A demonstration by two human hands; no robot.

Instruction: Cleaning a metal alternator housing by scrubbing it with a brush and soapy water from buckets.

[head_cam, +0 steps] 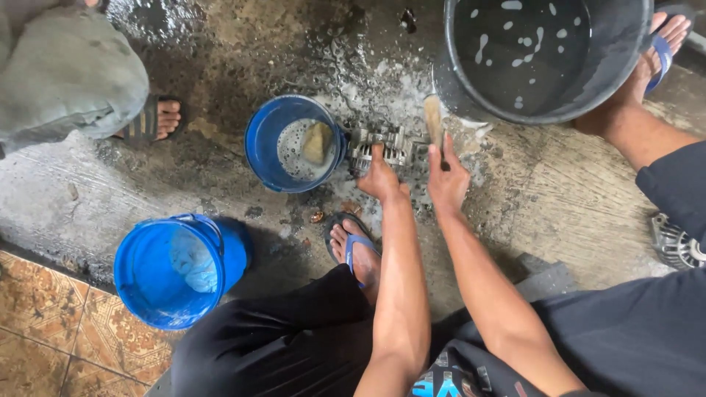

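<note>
Both your forearms reach straight down and forward from your lap, nearly parallel, wrists slightly bent toward the wet concrete floor (pixel 559 198). Your left hand (pixel 380 179) is clamped over the near edge of a ribbed metal machine part (pixel 382 145), thumb up against its side, pinning it to the ground. That part lies on the soapy patch just right of the small blue bowl (pixel 259 140), touching or nearly touching its rim. Your right hand (pixel 447 180) is closed around the handle of a brush (pixel 434 121), whose pale wooden end sticks up past your fingers; the bristle end seems to meet the part, though foam and shadow make that hard to confirm.

A yellowish sponge (pixel 318 142) floats in the bowl's sudsy water. The large dark bucket (pixel 471 88) of water stands just beyond the brush, at upper right. A blue bucket (pixel 158 283) lies tilted on its side at lower left, near the tiled edge. Your left foot in a blue-strapped sandal (pixel 353 246) is planted just behind the part. Another person's sandalled foot (pixel 158 117) shows at upper left.
</note>
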